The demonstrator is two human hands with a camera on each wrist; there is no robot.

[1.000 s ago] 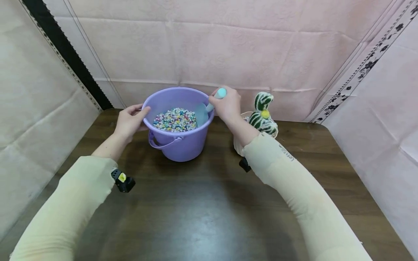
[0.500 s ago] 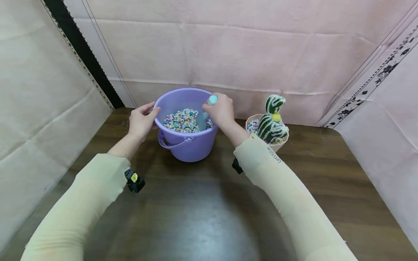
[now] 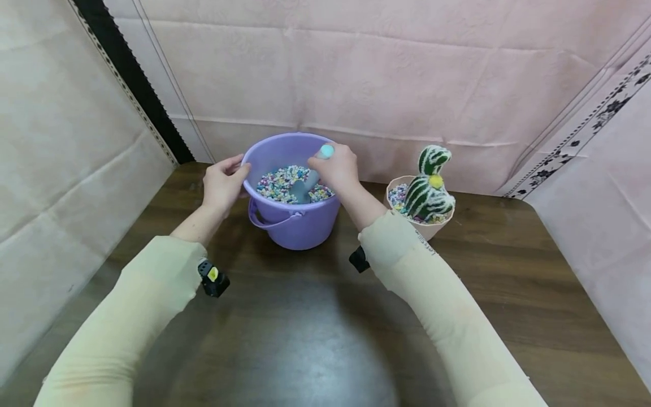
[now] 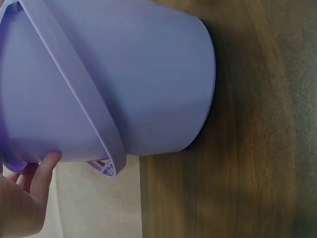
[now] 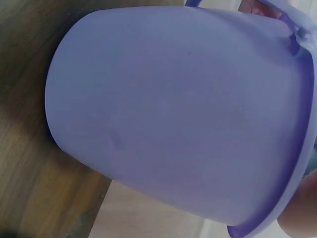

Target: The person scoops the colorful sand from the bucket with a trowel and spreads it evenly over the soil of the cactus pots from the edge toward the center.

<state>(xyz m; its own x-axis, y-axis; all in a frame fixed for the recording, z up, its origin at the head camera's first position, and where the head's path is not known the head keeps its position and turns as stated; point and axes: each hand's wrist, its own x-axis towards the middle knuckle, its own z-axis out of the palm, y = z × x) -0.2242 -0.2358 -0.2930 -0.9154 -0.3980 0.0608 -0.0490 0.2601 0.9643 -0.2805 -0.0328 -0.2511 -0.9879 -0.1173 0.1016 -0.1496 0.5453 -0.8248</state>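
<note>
A purple bucket (image 3: 300, 229) stands upright on the table, part filled with small multicoloured beads (image 3: 280, 183). At its left rim my left hand (image 3: 224, 182) pinches the edge, thumb inside and fingers outside; the left wrist view shows these fingers (image 4: 42, 181) against the bucket wall. Over the right side of the opening, my right hand (image 3: 338, 169) grips the light blue handle of a scoop (image 3: 301, 191). The scoop's blade dips into the beads, its lower part hidden among them. In the right wrist view the bucket wall (image 5: 173, 109) covers most of the hand.
Right of the bucket stands a cream pot (image 3: 427, 229) with beads and a green-and-white cactus figure (image 3: 429, 189) bearing a yellow flower. The bucket's handle (image 3: 269, 223) hangs down in front. Pale cloth (image 3: 346, 73) encloses the dark wooden table (image 3: 285, 316).
My right hand has moved left and lowered the scoop from the bucket's right wall into the beads. The left hand keeps its hold on the rim. The head view has shifted slightly.
</note>
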